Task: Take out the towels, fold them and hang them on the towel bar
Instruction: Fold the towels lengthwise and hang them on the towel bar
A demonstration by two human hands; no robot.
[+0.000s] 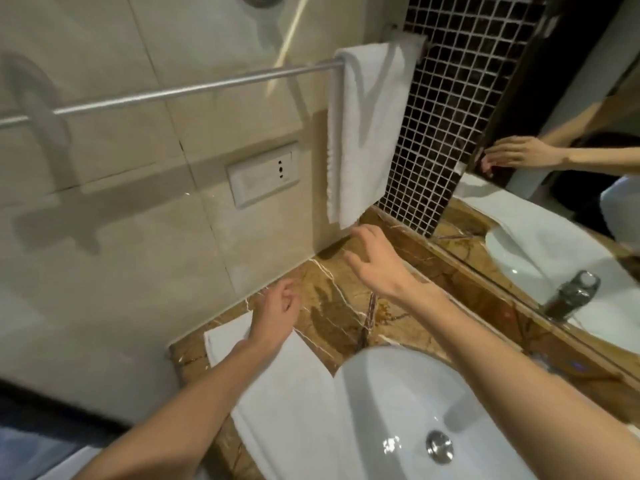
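Observation:
A folded white towel [367, 129] hangs over the right end of the metal towel bar [166, 93] on the tiled wall. My right hand [377, 261] hovers just below its lower edge with fingers spread, holding nothing. A second white towel [291, 393] lies flat on the marble counter, left of the basin. My left hand [277, 313] hangs above that towel's far end, fingers loosely curled and empty.
A white basin [398, 403] with a metal drain sits in the brown marble counter [339, 306]. A wall socket [263, 176] is below the bar. Dark mosaic tiles [450, 116] and a mirror [571, 168] stand at the right, reflecting a tap.

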